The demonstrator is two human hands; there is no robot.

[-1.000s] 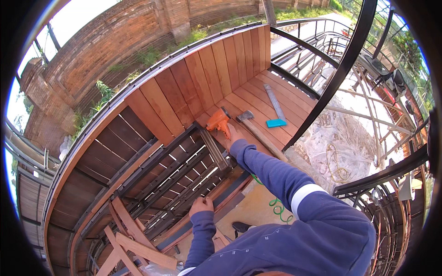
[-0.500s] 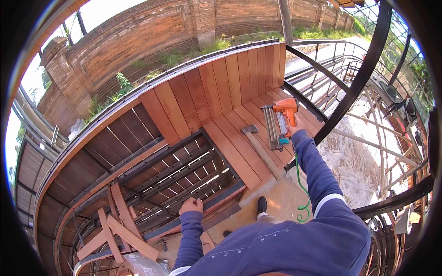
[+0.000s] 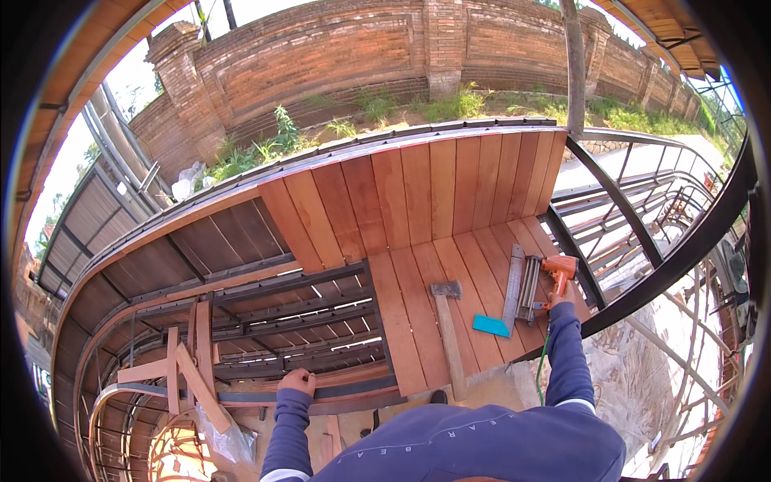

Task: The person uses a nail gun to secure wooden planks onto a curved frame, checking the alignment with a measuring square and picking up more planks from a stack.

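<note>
My right hand (image 3: 562, 299) is wrapped round the grip of an orange nail gun (image 3: 560, 265), its long grey magazine over the bench planks at the right end. A green coiled hose (image 3: 541, 373) runs down from it. Left of the magazine lies a try square (image 3: 491, 325) with a teal stock and a steel blade. Farther left a hatchet (image 3: 446, 289) rests on the planks, its wooden handle toward me. My left hand (image 3: 298, 381) is closed with fingers curled, by the front black metal rail (image 3: 337, 391) of the uncovered frame; whether anything small is in it is hidden.
Reddish planks (image 3: 409, 313) cover the right part of the seat and the backrest (image 3: 393, 197). To the left, bare metal bars (image 3: 297, 329) show gaps. Loose boards (image 3: 201, 377) lie crossed at the lower left. A curved black beam (image 3: 683, 273) crosses at right.
The view has swung right, shifting the scene. The nail gun has moved rightward off the try square, which now shows fully. My left hand has moved left along the front rail.
</note>
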